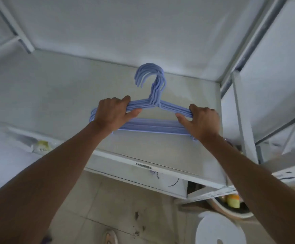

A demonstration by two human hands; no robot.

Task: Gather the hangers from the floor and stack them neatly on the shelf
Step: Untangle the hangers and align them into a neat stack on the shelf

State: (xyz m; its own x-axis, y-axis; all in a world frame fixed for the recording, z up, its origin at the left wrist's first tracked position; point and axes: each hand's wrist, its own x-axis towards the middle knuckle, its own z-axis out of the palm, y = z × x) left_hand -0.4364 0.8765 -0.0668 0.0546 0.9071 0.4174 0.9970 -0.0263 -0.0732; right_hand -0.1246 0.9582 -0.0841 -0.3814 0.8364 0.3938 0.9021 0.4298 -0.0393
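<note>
Hangers, a blue stack, lie on the shelf between both hands, hooks toward twelve o'clock, near the back wall, bottom bars toward six. The stack's long axis runs from nine to three o'clock, across the view and roughly parallel to the shelf's front edge.

The left hand grips the left sloping arms of the stack, thumb under and fingers curled over the top. The right hand pinches the right sloping arms the same way, thumb toward the centre. Each hand sits at its own end, so neither is plainly nearer; the stack is centred between them. My guess is that the next move is squaring the stack and letting go.

The far left shoulder tips and the right-hand corner of the stack are covered by the hands and wrists. How many hangers there are cannot be counted. Whether the stack rests fully on the shelf or is lifted slightly is unclear. The floor at six o'clock shows no hangers, though arms hide much of it.
</note>
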